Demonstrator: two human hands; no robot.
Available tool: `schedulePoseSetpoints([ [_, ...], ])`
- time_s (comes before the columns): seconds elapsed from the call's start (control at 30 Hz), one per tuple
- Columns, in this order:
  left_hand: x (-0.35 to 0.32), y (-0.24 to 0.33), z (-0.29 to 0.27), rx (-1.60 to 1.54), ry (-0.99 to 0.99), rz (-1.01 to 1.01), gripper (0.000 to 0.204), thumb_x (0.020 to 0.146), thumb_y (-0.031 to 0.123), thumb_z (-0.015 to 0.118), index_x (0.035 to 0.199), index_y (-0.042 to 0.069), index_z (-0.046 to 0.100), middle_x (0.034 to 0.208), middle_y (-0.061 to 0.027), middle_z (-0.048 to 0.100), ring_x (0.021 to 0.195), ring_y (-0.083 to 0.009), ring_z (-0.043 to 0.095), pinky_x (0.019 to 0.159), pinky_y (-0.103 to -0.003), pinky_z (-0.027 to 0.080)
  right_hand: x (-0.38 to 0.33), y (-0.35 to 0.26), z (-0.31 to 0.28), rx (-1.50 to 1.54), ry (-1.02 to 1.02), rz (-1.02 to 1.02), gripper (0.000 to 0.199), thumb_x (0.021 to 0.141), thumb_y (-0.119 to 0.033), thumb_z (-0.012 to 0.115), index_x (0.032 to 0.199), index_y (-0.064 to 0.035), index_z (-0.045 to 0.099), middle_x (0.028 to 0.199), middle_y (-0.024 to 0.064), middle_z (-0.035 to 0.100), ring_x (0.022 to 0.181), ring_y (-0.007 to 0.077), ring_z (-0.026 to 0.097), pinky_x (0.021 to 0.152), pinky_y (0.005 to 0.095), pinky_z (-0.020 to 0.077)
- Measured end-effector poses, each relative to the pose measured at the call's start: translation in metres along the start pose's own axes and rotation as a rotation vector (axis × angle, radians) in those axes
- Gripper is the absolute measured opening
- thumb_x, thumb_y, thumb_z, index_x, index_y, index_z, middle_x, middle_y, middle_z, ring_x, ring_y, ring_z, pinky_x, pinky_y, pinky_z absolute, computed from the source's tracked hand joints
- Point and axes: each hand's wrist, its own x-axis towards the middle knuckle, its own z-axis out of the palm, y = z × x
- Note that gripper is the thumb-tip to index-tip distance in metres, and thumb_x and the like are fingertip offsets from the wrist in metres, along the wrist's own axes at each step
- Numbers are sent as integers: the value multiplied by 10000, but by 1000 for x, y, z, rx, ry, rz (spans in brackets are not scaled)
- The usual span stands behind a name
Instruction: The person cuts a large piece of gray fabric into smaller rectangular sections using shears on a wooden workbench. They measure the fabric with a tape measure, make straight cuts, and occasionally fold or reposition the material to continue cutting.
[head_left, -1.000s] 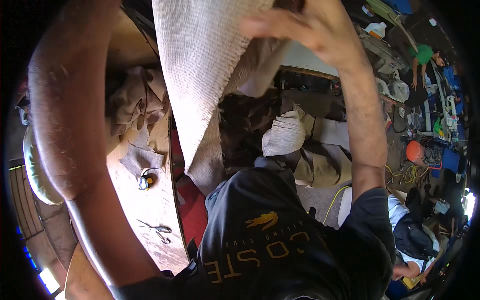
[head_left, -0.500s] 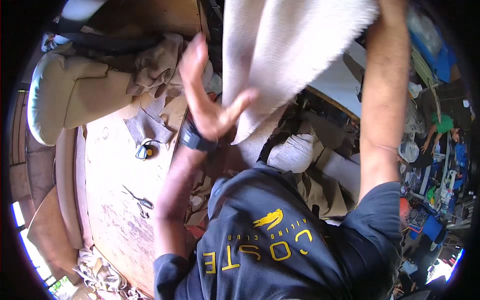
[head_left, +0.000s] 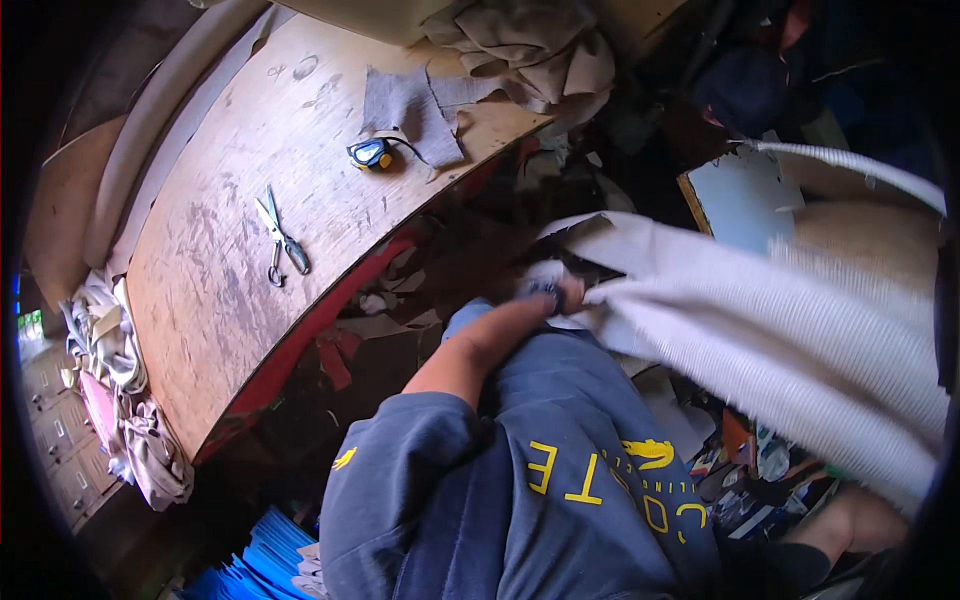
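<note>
My left hand (head_left: 572, 294), with a dark watch on the wrist, is closed on the gathered end of a pale ribbed fabric (head_left: 780, 320). The cloth spreads from there to the right rim of the view, blurred by motion. At the lower right, my right hand (head_left: 872, 520) is beside the fabric's lower edge. Its fingers are hidden in the dim rim, so its grip does not show. Scissors (head_left: 283, 242) lie partly spread on the wooden table (head_left: 220, 330) to the left. A tape measure (head_left: 370, 153) sits farther back, touching a grey fabric scrap (head_left: 405, 110).
Crumpled brown fabric (head_left: 540, 50) is heaped at the table's far end. More cloth (head_left: 160, 450) hangs at its near left corner. Blue sheets of material (head_left: 255, 560) are at the bottom left. A white panel (head_left: 745, 195) stands behind the fabric, and scraps litter the floor.
My view has turned, and the table now fills more of the left side. My left hand was spread beside the cloth and is now closed on it. The fabric has swung down to the right.
</note>
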Motion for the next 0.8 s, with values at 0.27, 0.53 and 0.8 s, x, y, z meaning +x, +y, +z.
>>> schedulePoseSetpoints([
  [0.27, -20, -12, -8, -525, 637, -179, 905, 701, 327, 899, 1451, 111, 440, 1438, -250, 457, 1363, -427, 455, 1135, -490, 409, 14, -9, -29, -61, 47, 5, 506, 910, -255, 735, 1309, 11, 574, 1217, 161, 617, 1135, 306, 596, 915, 400, 512],
  [0.53, 48, 44, 38, 215, -188, 55, 1034, 684, 646, 781, 1549, 205, 425, 1658, -180, 303, 1540, -392, 246, 1234, -628, 135, 54, -54, -13, -51, 2, -75, 515, 922, -251, 709, 1340, 7, 553, 1268, 168, 596, 1185, 322, 569, 959, 416, 490],
  [0.8, 64, 25, -3, -481, 931, 202, 316, 964, 238, 515, 1006, 64, 774, 944, -162, 755, 892, -304, 716, 824, -437, 562, 35, -19, 17, -32, -55, -32, 525, 934, -247, 682, 1372, 2, 533, 1320, 175, 576, 1236, 337, 542, 1003, 433, 468],
])
